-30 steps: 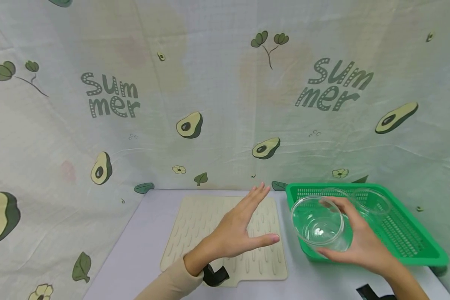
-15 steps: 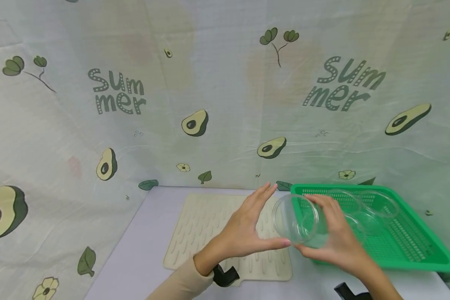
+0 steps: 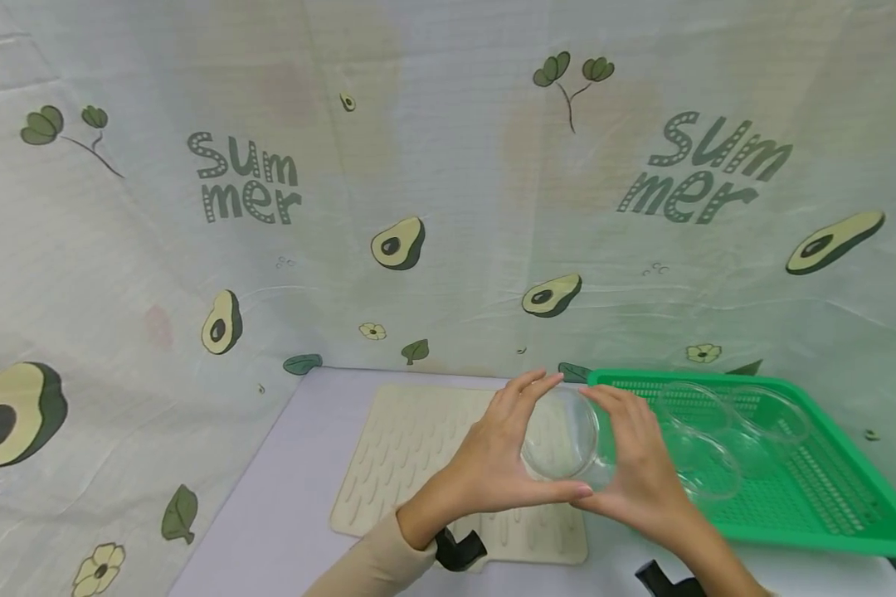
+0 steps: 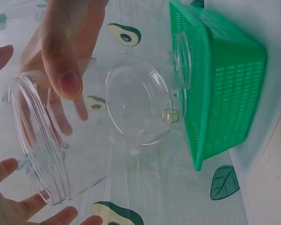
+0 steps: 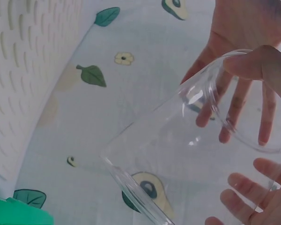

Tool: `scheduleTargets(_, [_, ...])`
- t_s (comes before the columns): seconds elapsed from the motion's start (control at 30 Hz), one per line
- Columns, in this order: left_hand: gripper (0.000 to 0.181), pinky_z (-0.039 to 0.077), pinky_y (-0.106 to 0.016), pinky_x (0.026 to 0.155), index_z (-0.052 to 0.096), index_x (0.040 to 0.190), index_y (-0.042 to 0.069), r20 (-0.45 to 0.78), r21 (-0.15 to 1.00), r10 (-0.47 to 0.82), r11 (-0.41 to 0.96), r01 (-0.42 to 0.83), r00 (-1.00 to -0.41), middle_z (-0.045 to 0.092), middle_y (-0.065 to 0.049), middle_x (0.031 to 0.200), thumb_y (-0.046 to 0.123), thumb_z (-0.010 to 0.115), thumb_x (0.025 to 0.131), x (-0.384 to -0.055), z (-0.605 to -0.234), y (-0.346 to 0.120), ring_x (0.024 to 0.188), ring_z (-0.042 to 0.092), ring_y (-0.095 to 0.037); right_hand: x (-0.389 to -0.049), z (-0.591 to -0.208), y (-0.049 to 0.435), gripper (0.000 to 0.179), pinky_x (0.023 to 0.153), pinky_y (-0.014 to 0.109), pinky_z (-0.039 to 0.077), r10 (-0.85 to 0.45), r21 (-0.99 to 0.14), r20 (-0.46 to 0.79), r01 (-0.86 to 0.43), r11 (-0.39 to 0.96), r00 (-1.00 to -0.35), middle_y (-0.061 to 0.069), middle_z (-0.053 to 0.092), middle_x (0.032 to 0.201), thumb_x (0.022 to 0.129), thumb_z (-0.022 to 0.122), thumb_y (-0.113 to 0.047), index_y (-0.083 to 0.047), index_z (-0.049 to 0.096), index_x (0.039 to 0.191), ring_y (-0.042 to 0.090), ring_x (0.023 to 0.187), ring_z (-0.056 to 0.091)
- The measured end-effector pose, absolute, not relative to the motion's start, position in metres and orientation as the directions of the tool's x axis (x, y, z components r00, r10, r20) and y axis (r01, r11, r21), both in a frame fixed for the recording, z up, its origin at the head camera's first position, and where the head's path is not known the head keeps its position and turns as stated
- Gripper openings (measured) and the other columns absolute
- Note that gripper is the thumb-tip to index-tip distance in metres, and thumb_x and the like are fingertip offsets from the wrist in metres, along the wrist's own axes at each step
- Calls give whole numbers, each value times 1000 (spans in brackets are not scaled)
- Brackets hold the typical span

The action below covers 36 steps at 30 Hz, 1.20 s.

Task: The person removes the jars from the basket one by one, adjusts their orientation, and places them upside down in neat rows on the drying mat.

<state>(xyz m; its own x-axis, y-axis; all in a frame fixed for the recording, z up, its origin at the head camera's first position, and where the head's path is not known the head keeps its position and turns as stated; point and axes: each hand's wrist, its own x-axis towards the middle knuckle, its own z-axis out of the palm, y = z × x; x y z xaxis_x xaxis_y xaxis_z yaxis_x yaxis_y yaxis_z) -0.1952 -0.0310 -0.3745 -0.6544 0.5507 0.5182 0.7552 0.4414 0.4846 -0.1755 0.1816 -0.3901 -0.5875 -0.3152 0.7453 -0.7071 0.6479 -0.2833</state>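
Observation:
A clear jar is held above the table between both hands, tipped over on its side. My right hand grips its body, the thumb below and the fingers over the top. My left hand is spread beside the mouth end, fingers fairly straight, its thumb tip by the right thumb. In the left wrist view, ridged rings circle the mouth of the jar, and the left fingertips reach that rim. Through the wall of the jar in the right wrist view, the left fingers show.
A green mesh basket stands on the right of the white table, with several clear containers in it. Left of the basket lies a cream ridged mat, partly under the left arm. A cloth printed with avocados hangs behind.
The right hand has carried the jar left from over the basket to the left hand, turning its mouth leftward. The left hand has stayed spread, shifting slightly right in view.

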Motion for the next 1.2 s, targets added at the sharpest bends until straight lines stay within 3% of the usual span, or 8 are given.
scheduleTargets(0.1, [107,50,-47,93,20,156,37,530,483,539,442,755,-655,26,7,157,56,83,72,-195,-375,-30,138,33,-13,-177,-391,177,109,100,59,30,-311,-284,743,-700,655,-593,20,50,133,72,63,-81,4,48,138,40,125,42])
scheduleTargets(0.27, [102,51,-40,88,26,154,37,540,484,513,460,745,-668,33,9,149,57,83,72,-196,-376,-28,132,38,-11,-181,-393,172,109,100,60,29,-312,-280,745,-702,655,-589,21,50,133,72,64,-80,5,47,138,40,124,41])
scheduleTargets(0.4, [101,51,-37,88,30,153,33,548,470,499,480,741,-671,36,9,145,57,83,71,-197,-377,-27,131,39,-11,-184,-396,168,103,97,56,31,-318,-243,775,-722,648,-546,21,52,130,63,83,-57,6,49,137,40,119,44])
scheduleTargets(0.5, [97,51,-36,89,33,152,29,549,471,490,487,735,-677,38,8,143,56,83,72,-198,-379,-28,129,40,-11,-185,-398,165,100,96,54,32,-322,-217,790,-729,650,-522,20,53,129,53,84,-37,6,50,137,39,117,46])
scheduleTargets(0.73, [88,50,-35,92,39,146,24,560,471,479,488,735,-676,42,6,137,51,83,74,-201,-383,-31,126,43,-13,-187,-402,161,101,99,53,30,-337,-201,784,-726,658,-522,18,52,131,47,83,-29,5,50,136,37,120,45])
scheduleTargets(1.03, [85,47,-30,94,42,139,20,564,445,475,514,733,-675,44,1,130,47,86,72,-205,-385,-31,117,45,-14,-190,-405,158,99,100,50,31,-352,-180,785,-732,657,-509,18,52,132,51,83,-30,5,49,137,37,120,45])
scheduleTargets(1.2, [84,47,-31,94,43,138,20,549,483,469,499,720,-692,44,2,129,45,87,72,-206,-384,-34,116,45,-14,-192,-407,159,95,104,37,30,-342,-204,803,-765,611,-487,19,49,137,70,79,-47,5,44,142,37,123,44])
